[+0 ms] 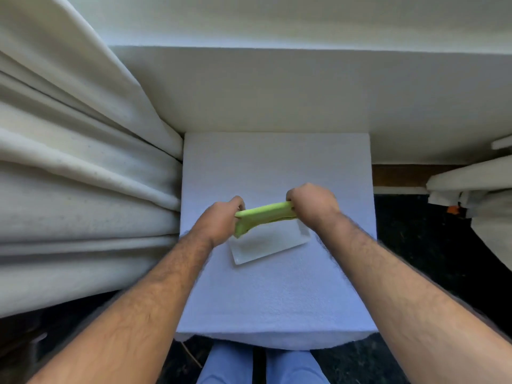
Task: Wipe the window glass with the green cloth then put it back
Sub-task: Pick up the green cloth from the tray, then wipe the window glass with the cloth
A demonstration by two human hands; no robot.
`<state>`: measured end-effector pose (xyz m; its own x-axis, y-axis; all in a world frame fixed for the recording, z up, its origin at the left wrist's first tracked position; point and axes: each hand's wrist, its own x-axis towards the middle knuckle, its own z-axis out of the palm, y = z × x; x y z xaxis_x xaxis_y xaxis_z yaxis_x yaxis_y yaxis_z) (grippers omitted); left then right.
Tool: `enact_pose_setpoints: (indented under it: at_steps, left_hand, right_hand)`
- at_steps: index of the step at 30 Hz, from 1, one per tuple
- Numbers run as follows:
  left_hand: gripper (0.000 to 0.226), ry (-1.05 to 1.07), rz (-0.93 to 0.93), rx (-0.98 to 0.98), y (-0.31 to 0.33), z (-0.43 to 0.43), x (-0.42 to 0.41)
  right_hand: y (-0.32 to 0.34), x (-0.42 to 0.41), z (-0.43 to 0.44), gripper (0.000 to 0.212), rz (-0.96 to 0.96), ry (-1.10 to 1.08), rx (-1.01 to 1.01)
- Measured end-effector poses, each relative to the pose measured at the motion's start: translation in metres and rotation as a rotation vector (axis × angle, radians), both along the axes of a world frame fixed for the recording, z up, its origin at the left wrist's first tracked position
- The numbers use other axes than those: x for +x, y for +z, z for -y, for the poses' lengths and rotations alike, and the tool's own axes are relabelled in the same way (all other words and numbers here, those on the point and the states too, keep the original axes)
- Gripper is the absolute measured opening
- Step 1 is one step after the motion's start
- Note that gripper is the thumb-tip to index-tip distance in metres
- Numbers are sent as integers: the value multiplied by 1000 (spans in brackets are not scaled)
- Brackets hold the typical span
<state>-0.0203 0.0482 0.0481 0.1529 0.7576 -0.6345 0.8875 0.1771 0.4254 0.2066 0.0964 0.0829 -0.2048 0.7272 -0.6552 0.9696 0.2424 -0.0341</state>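
The green cloth (pixel 263 216) is folded into a narrow band and stretched between both hands, a little above a white block (pixel 277 167) in front of me. My left hand (pixel 221 220) grips its left end and my right hand (pixel 311 203) grips its right end. Just beneath the cloth a small clear rectangular tray (pixel 270 245) lies on the block, tilted. No window glass shows in this view.
White curtain folds (pixel 83 176) hang close on the left, touching the block's side. A white ledge and wall (pixel 277 87) run behind the block. More white fabric (pixel 476 195) sits at the right over a dark floor (pixel 415 245). My blue trouser legs (pixel 232 364) show below.
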Motion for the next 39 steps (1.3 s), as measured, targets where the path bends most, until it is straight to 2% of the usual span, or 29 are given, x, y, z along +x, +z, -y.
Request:
enact_pose_setpoints:
  at_steps: [2, 7, 17, 25, 31, 39]
  left_hand:
    - [32, -19, -29, 55, 30, -23, -4]
    - [13, -190, -124, 205, 132, -95, -16]
    - [11, -144, -127, 610, 400, -189, -36]
    - [14, -58, -63, 855, 588, -214, -52]
    - [19, -76, -58, 989, 711, -220, -66]
    - [26, 36, 106, 1187, 843, -202, -79]
  right_hand:
    - [35, -4, -16, 32, -21, 6, 43]
    - [142, -10, -67, 24, -54, 2, 239]
    - [405, -22, -125, 14, -113, 44, 574]
    - [584, -31, -139, 15, -96, 129, 851]
    - [703, -34, -134, 18, -112, 168, 1020]
    - [826, -22, -128, 23, -333, 216, 1245]
